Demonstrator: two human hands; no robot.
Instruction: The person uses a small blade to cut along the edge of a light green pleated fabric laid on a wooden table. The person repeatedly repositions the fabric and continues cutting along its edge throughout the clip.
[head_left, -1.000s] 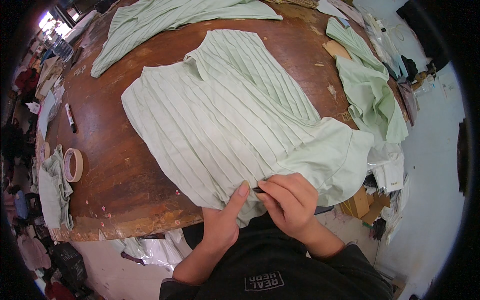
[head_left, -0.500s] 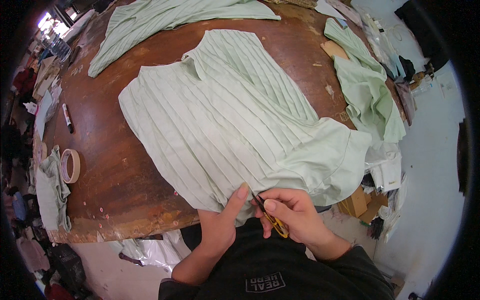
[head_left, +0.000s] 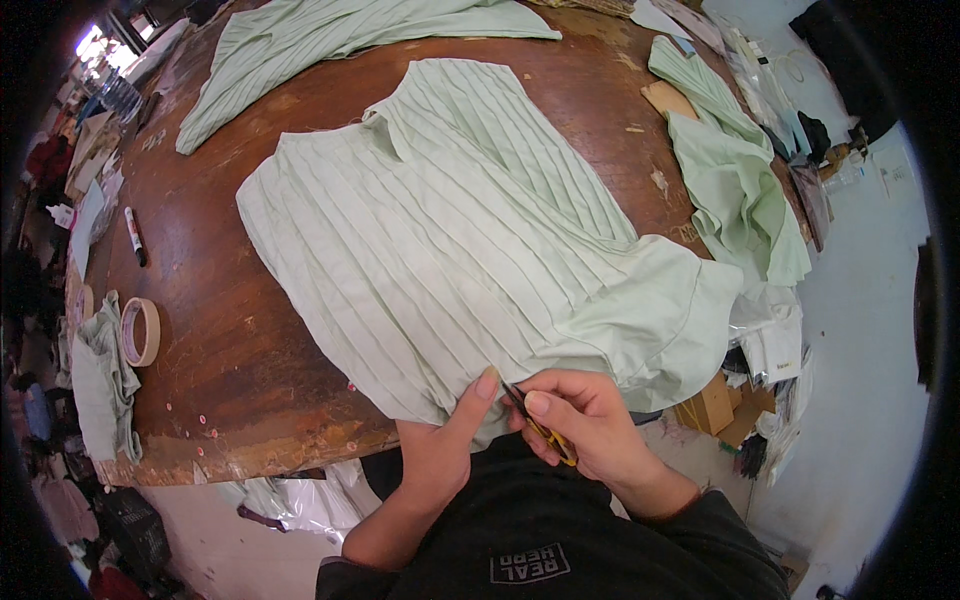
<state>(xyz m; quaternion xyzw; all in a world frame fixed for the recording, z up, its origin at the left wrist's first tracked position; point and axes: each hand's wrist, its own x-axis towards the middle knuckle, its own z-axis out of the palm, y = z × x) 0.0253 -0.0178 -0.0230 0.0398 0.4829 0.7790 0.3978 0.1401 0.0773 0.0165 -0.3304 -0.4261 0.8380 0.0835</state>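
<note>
A pale green pleated garment [head_left: 430, 240] lies spread over the wooden table, its near edge drawn up at the table's front. My left hand [head_left: 450, 435] pinches that edge, thumb on top and the other fingers hidden under the cloth. Small thread snips [head_left: 548, 436] with dark blades and yellow handles are gripped in my right hand [head_left: 580, 425]. Their blade tips point up and left, close to my left thumb and the fabric. Whether the blades touch the cloth or a thread I cannot tell.
The worn brown table [head_left: 200, 270] carries a masking tape roll [head_left: 141, 332], a marker [head_left: 135, 237] and a folded grey-green cloth [head_left: 104, 385] at the left. More pale green pieces lie at the back and at the right [head_left: 725, 165]. A cardboard box [head_left: 722, 408] stands below the right edge.
The fingers of my right hand have closed a little further round the snips, and the yellow handles show less. My left hand and the garment have hardly moved.
</note>
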